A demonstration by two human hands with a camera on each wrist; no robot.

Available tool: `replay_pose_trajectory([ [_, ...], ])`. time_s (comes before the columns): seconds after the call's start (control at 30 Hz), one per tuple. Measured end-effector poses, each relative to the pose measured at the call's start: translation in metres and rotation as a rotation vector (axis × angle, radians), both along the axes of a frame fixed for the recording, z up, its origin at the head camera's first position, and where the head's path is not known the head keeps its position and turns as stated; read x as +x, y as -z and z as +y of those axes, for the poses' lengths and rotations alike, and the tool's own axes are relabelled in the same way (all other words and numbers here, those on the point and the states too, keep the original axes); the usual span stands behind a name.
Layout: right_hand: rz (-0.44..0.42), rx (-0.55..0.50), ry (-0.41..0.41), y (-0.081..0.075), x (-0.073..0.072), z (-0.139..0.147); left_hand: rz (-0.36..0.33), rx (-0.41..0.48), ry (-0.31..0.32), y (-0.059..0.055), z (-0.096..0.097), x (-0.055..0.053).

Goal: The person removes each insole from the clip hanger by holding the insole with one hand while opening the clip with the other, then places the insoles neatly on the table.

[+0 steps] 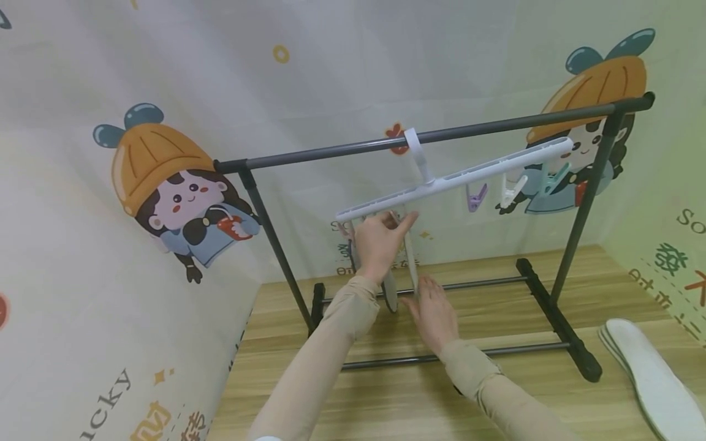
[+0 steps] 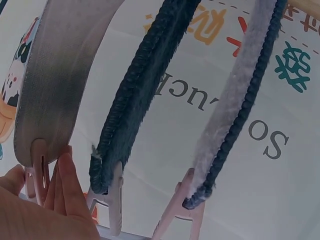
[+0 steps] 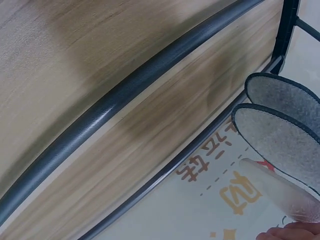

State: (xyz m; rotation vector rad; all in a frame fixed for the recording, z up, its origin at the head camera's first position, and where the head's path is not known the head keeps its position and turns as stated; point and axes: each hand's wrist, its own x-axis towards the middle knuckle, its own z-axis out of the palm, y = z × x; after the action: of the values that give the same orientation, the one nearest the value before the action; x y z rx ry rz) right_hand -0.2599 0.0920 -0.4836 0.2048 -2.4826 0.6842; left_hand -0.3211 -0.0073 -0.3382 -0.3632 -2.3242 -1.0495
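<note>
A white clip hanger (image 1: 485, 168) hangs by its hook from a dark rack bar. At its left half, my left hand (image 1: 380, 242) pinches a pink clothespin (image 2: 39, 155) between thumb and fingers. The clothespin's jaws sit over the end of a pale insole (image 2: 60, 80). Two fuzzy insoles with dark blue edging, a nearer one (image 2: 137, 100) and a farther one (image 2: 235, 95), hang from pink clothespins beside it. Lower down, my right hand (image 1: 436, 312) touches the hanging insole (image 1: 410, 260) near its bottom end with fairly straight fingers; its thumb stands apart.
The dark metal rack (image 1: 584, 184) stands on a wood-grain table (image 1: 496, 404), with low bars running across its base. Purple (image 1: 476, 199), white (image 1: 512, 191) and green (image 1: 554, 180) clothespins hang on the hanger's right half. Stacked white insoles (image 1: 656, 380) lie at the right.
</note>
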Motion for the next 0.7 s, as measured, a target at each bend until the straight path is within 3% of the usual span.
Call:
replay_pose_trajectory([
  [0.17,-0.019,-0.018,0.011,-0.0004,-0.0003,-0.0008,0.03,-0.026,-0.025,0.0005,0.0001,0.0],
  [0.5,-0.01,-0.022,0.023,0.0032,0.0008,-0.0002,0.032,0.019,0.031,0.0025,-0.003,0.0018],
  [0.7,-0.009,-0.037,0.023,0.0043,0.0024,-0.0018,0.026,-0.001,0.052,0.0017,-0.0037,0.0021],
])
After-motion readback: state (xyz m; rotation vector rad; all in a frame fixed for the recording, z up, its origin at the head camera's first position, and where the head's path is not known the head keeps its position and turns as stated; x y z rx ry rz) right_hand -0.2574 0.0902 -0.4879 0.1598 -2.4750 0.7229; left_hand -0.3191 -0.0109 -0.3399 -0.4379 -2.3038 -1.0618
